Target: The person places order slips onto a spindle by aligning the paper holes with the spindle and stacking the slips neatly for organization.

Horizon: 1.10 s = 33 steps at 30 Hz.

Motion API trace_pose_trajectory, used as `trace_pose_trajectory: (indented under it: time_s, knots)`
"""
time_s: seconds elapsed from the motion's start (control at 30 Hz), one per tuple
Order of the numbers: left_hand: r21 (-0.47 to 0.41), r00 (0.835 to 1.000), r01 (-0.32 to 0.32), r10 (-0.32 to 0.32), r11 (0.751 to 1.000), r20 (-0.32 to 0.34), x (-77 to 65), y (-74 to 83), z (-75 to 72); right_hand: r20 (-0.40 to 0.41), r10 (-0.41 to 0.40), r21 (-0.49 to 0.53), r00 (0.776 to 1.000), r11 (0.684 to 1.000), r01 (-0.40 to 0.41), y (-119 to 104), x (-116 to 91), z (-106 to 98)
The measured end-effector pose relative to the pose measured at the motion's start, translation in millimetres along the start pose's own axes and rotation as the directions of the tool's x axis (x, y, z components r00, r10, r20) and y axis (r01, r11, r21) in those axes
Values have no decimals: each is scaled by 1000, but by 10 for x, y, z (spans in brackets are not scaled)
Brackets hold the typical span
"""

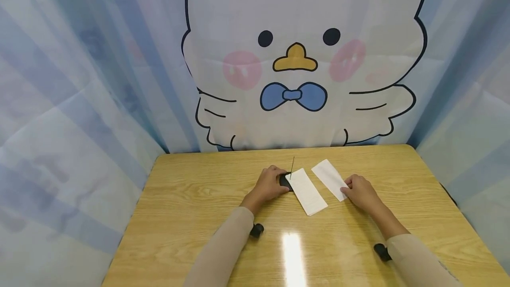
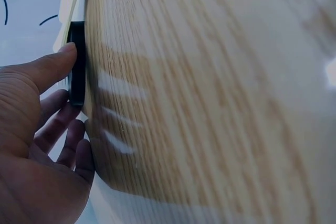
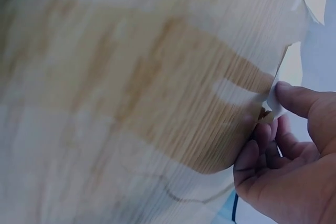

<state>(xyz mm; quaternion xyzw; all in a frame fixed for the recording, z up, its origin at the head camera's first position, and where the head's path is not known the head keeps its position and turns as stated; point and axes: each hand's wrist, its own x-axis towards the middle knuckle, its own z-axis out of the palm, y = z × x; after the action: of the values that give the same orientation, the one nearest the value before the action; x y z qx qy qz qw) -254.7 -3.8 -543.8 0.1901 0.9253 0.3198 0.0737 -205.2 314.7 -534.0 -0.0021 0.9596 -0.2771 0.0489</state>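
Observation:
My left hand [image 1: 270, 184] grips the round black base [image 1: 284, 182] of a bill spike near the far middle of the table. From that base a thin rod [image 1: 292, 165] stands up, with white paper slips [image 1: 307, 193] at its foot, seemingly more than one layer. The left wrist view shows thumb and fingers on the edge of the black base [image 2: 78, 69]. To the right, my right hand [image 1: 360, 194] pinches the near end of another white paper slip [image 1: 328, 178]. In the right wrist view this slip [image 3: 291, 69] lies between thumb and fingers.
The wooden table [image 1: 191, 216] ends at a curtain [image 1: 287, 127] printed with a cartoon bird. Small black devices sit under both wrists, one at the left sleeve [image 1: 257, 230] and one at the right sleeve [image 1: 382, 252]. A bright light reflection lies on the near tabletop.

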Motion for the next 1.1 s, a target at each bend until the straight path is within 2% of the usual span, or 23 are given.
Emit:
trace_pose_trajectory:
  time_s: [0.2, 0.47, 0.93, 1.1]
  knots:
    - [6, 1000, 1, -1, 1000, -5, -7, -1, -3, 2, 3, 21, 1000, 1000, -3, -22, 7, -6]
    - [8, 1000, 5, -5, 1000, -4, -13, 5, -6, 14, 1, -18, 1000, 1000, -1, -43, 18, -26]
    - [-16, 1000, 11, -11, 1000, -3, -30, 4, -10, 6, 20, -16, 1000, 1000, -19, -21, 13, -19]
    - [-7, 1000, 10, -10, 1000, -6, -28, 5, -13, -15, -8, -9, 1000, 1000, 8, -5, 8, -31]
